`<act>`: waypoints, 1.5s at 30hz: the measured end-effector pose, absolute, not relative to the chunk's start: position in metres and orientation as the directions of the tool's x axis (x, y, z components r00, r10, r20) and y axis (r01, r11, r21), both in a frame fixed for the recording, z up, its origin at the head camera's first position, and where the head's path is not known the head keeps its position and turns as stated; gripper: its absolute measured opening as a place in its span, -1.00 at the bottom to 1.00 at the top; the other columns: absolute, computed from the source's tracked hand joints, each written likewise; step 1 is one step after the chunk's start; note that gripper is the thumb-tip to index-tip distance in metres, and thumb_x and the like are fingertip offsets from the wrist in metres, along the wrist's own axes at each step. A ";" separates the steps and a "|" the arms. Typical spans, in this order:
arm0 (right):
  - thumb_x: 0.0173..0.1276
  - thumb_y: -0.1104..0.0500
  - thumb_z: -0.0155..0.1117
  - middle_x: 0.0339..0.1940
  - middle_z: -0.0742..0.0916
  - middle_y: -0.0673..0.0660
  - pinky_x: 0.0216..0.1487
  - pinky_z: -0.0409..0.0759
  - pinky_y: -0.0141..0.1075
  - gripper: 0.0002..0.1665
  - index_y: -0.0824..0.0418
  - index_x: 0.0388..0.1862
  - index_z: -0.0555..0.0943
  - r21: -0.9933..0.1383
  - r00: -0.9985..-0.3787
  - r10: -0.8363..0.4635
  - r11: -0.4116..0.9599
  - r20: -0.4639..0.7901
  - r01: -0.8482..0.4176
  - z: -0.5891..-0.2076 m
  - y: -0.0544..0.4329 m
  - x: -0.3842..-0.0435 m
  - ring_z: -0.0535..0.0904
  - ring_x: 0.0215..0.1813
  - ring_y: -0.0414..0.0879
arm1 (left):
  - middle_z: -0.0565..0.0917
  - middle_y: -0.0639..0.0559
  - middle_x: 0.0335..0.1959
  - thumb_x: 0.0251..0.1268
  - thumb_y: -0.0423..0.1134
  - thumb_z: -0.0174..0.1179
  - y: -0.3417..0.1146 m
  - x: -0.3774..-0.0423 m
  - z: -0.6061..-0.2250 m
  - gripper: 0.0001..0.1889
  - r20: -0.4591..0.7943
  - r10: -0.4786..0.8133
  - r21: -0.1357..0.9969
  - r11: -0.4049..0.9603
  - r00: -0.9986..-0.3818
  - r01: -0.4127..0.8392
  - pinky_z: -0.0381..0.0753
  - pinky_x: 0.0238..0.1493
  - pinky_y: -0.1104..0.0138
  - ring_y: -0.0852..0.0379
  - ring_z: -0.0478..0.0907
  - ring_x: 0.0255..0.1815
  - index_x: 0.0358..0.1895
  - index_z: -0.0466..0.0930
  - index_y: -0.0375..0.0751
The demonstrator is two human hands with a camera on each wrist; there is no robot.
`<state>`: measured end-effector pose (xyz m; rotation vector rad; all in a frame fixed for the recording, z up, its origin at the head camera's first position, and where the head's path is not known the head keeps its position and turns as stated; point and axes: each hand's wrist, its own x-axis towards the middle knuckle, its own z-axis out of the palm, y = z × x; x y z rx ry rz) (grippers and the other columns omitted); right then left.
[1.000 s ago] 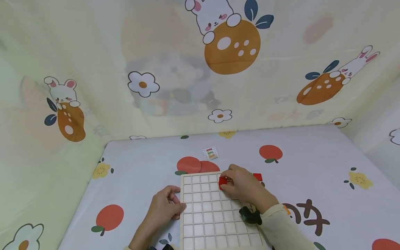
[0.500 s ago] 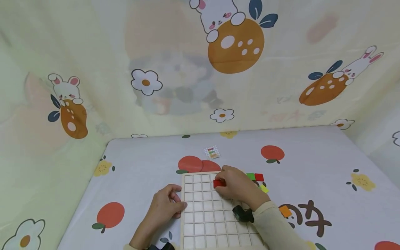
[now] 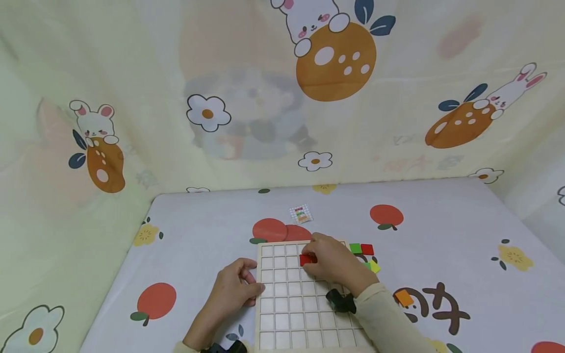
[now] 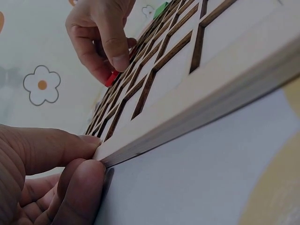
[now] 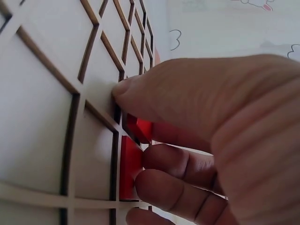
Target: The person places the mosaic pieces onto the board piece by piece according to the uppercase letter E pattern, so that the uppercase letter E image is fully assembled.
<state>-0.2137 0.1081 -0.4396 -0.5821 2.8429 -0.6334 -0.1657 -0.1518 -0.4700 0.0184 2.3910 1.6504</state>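
A pale wooden grid board (image 3: 289,309) lies on the table. My left hand (image 3: 234,289) grips its left edge, with thumb and finger at the rim (image 4: 140,146) in the left wrist view. Over the board's far rows, my right hand (image 3: 340,262) pinches a red tile (image 3: 305,260) between thumb and fingers. In the right wrist view this tile (image 5: 140,129) stands slightly tilted at a cell. A second red tile (image 5: 131,168) sits in the neighbouring cell, right by the curled fingers; the right hand hides it in the head view.
Right of the board lie a green tile (image 3: 355,248), a red tile (image 3: 367,249), a yellow tile (image 3: 374,266) and an orange tile (image 3: 403,297). A small printed pattern card (image 3: 301,214) lies behind the board. A patterned curtain (image 3: 256,176) rises at the table's back.
My right hand has shifted a little left with the red tile and come down at the grid, uncovering the green and yellow tiles at right. My left hand stays at the board's edge.
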 end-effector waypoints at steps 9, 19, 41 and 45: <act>0.26 0.10 0.55 -0.28 0.56 -0.05 -0.27 0.57 -0.32 -0.70 0.12 -0.03 0.80 -0.444 -0.914 -0.395 0.838 -0.093 -0.317 -0.440 0.107 -0.213 0.47 -0.16 -0.13 | 0.56 -0.07 -0.36 0.11 -0.46 0.49 -0.151 -0.166 -0.470 -0.44 -0.189 0.137 0.921 0.369 -0.972 -0.128 0.67 -0.58 0.38 0.19 0.58 -0.63 0.21 0.53 -0.41; 0.27 0.13 0.52 -0.26 0.57 -0.04 -0.25 0.55 -0.29 -0.67 0.14 0.02 0.80 -0.446 -0.910 -0.410 0.828 -0.066 -0.341 -0.439 0.110 -0.211 0.46 -0.17 -0.14 | 0.56 -0.07 -0.38 0.12 -0.46 0.49 -0.151 -0.166 -0.470 -0.45 -0.185 0.138 0.920 0.372 -0.973 -0.122 0.67 -0.59 0.38 0.19 0.57 -0.65 0.20 0.53 -0.41; 0.33 0.22 0.41 -0.17 0.65 0.16 -0.19 0.65 -0.13 -0.67 0.30 0.05 0.74 -0.492 -0.971 -0.237 0.849 -0.026 -0.194 -0.429 0.202 -0.213 0.56 -0.14 0.02 | 0.57 -0.07 -0.36 0.12 -0.45 0.49 -0.152 -0.163 -0.470 -0.45 -0.175 0.147 0.917 0.384 -0.974 -0.107 0.67 -0.58 0.39 0.18 0.57 -0.62 0.21 0.53 -0.41; 0.29 0.21 0.45 -0.19 0.64 0.19 -0.24 0.64 -0.14 -0.68 0.32 -0.01 0.74 -0.501 -0.981 -0.170 0.859 -0.095 -0.100 -0.431 0.222 -0.213 0.53 -0.17 0.05 | 0.58 -0.08 -0.36 0.12 -0.44 0.49 -0.153 -0.162 -0.470 -0.45 -0.171 0.149 0.918 0.383 -0.974 -0.102 0.66 -0.58 0.39 0.18 0.56 -0.63 0.21 0.53 -0.41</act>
